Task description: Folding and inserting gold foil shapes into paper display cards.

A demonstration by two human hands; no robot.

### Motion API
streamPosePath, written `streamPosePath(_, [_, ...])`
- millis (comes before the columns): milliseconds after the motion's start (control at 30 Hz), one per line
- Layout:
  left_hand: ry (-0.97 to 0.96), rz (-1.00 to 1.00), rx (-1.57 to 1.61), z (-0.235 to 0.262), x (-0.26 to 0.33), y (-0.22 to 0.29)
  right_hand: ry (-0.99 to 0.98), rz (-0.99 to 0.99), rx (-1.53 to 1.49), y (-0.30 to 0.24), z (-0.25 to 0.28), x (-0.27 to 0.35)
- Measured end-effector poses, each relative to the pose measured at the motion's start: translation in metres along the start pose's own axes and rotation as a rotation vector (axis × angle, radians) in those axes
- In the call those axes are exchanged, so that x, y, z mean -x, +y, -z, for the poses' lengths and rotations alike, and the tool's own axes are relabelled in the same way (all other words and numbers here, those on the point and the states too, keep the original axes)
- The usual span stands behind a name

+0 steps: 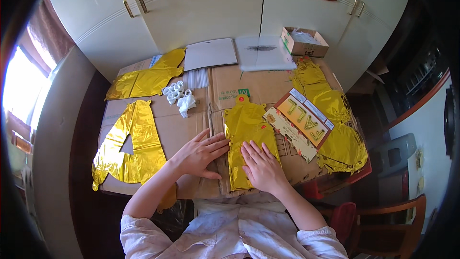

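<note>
A folded gold foil balloon [249, 120] lies flat on the cardboard in front of me. My right hand [261, 165] rests on its lower right part, palm down with the fingers stretched out. Along its left edge lies my left hand [201, 153], flat, with fingertips touching the foil and the thumb apart on the cardboard. To the right, a printed card [304, 119] with balloon letters pictured on it partly covers a cream card [291, 134] with a leaf pattern.
Cardboard [184, 124] covers the table. Gold letter-shaped balloons [143, 139] lie left, and a gold foil pile [335, 110] right. White ribbon rolls [175, 93], clear straws [196, 78], a grey-white board [211, 53], a clear plastic sheet [261, 57] and an open box [306, 48] sit farther back.
</note>
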State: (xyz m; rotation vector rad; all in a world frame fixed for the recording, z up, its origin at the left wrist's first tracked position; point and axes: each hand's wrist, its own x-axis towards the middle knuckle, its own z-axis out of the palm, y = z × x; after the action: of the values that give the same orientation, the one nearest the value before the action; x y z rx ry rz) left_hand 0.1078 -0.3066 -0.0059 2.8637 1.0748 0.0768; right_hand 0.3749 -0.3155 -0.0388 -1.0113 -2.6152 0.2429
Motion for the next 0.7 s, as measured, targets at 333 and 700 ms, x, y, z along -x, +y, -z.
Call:
streamPosePath(333, [0.000,-0.049,-0.052,-0.0002,-0.0022,0.0032,0.007,0.005,0.036,0.0008,-0.0025,0.0005])
streamPosePath(700, [0.002,-0.108,-0.078,0.0011,-0.0041,-0.0045,0.001,-0.003,0.015,0.0003,-0.0022,0.0003])
